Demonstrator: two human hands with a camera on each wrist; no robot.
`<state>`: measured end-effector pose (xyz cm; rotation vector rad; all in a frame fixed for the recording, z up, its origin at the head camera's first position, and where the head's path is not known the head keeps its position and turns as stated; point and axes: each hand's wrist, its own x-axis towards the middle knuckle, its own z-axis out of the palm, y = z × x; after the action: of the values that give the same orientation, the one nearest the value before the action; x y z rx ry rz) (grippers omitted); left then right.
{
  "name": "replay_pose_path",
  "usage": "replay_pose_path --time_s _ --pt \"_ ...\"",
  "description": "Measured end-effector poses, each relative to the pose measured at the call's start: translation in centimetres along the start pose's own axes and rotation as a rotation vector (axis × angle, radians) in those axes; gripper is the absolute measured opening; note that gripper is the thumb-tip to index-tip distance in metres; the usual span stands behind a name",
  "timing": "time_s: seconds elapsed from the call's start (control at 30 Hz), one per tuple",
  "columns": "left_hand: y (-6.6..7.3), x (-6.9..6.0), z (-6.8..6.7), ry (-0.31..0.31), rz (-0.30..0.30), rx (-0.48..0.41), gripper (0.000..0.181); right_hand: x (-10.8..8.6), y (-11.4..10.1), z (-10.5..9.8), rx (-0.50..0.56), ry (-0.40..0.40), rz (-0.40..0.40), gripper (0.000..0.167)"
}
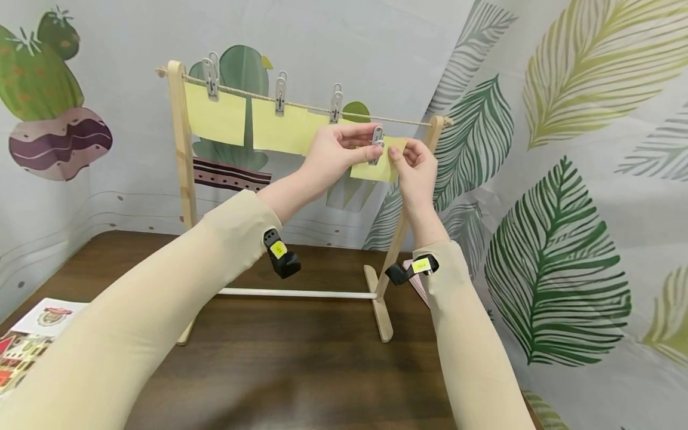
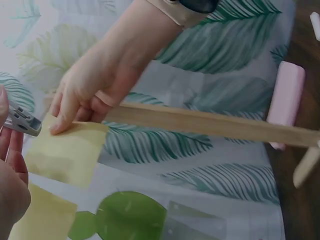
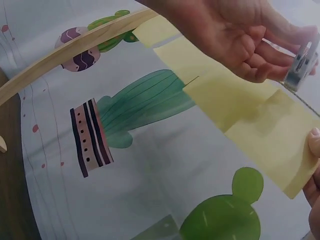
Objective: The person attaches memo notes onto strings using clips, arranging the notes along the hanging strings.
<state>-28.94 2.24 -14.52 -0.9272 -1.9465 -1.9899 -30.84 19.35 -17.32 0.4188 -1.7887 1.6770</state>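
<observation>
A metal clip (image 1: 377, 136) is held between the thumb and fingers of my left hand (image 1: 328, 152), near the right part of the rope. My right hand (image 1: 419, 179) pinches the right edge of a yellow paper sheet (image 1: 371, 171) between thumb and fingers. The clip stands in front of the sheet's upper part in the head view. In the right wrist view, the clip (image 3: 301, 65) is close to the rope; whether it bites the paper I cannot tell. The left wrist view shows the right thumb on the top of the sheet (image 2: 67, 150).
A rope (image 1: 398, 119) runs between two wooden posts (image 1: 183, 143). Yellow sheets (image 1: 217, 116) hang from it by metal clips (image 1: 280, 92). A white bar (image 1: 301, 293) joins the posts low down. Printed cards (image 1: 48, 316) lie at the left on the brown table (image 1: 301, 370); a pink item (image 2: 287, 95) is behind the right post.
</observation>
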Motion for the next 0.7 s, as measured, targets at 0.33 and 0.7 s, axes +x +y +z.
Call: replay_pose_path --time_s 0.33,0.7 --pt "1.9 1.5 0.1 0.034 0.06 -0.018 0.041 1.2 -1.5 0.4 -0.033 0.063 0.03 0.025" --pt "4.0 3.6 1.1 0.011 0.109 0.029 0.04 1.7 -1.8 0.4 -0.025 0.065 0.06 0.015"
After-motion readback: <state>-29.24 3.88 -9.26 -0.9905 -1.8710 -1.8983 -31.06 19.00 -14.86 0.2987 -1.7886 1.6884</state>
